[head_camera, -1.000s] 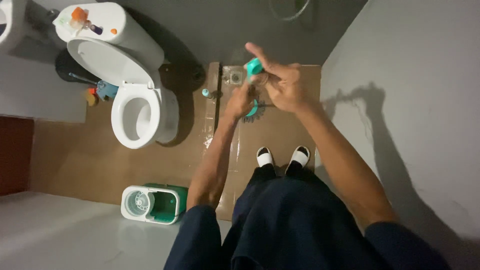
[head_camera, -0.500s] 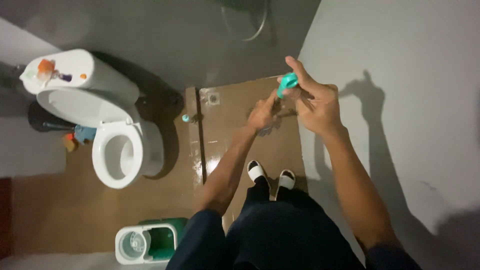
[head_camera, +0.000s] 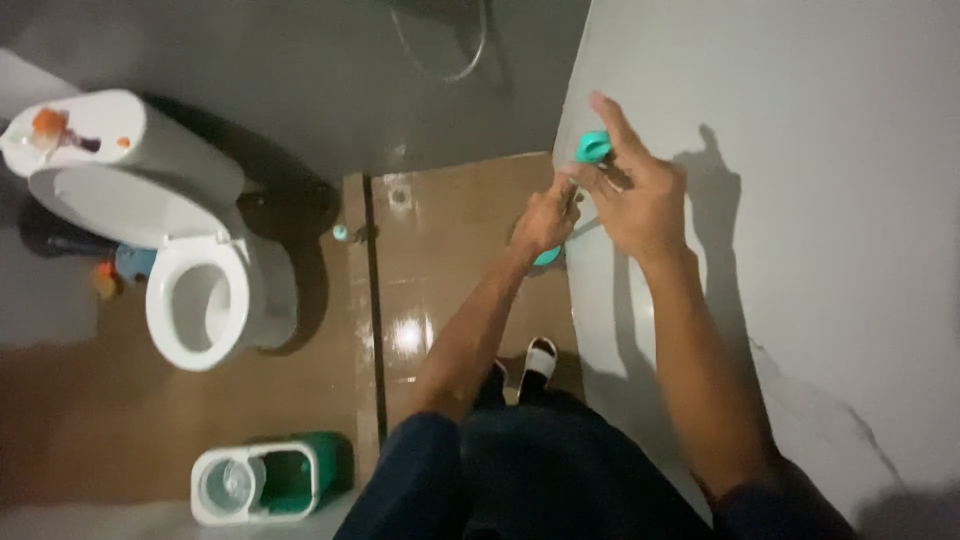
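My two hands meet in front of me, by the grey wall (head_camera: 800, 200) on the right. My right hand (head_camera: 640, 195) has its index finger stretched out and grips a teal-capped tool (head_camera: 595, 147) at its top end. Just below and to the left, my left hand (head_camera: 545, 218) is closed around the tool's lower part. A teal piece (head_camera: 548, 257) shows under that fist. The tool's thin middle is mostly hidden by my fingers. My white-strapped sandals (head_camera: 540, 358) stand on the wet brown floor (head_camera: 440, 250).
A white toilet (head_camera: 200, 300) with its lid up stands at the left, with orange items on its cistern (head_camera: 90, 135). A green and white mop bucket (head_camera: 265, 480) sits at the lower left. A dark floor ridge (head_camera: 375, 330), a floor drain (head_camera: 400, 195) and a shower hose (head_camera: 450, 50) lie ahead.
Both hands have swung right with the teal tool, from over the brown floor to against the grey wall. The toilet and the bucket have slid left in the view.
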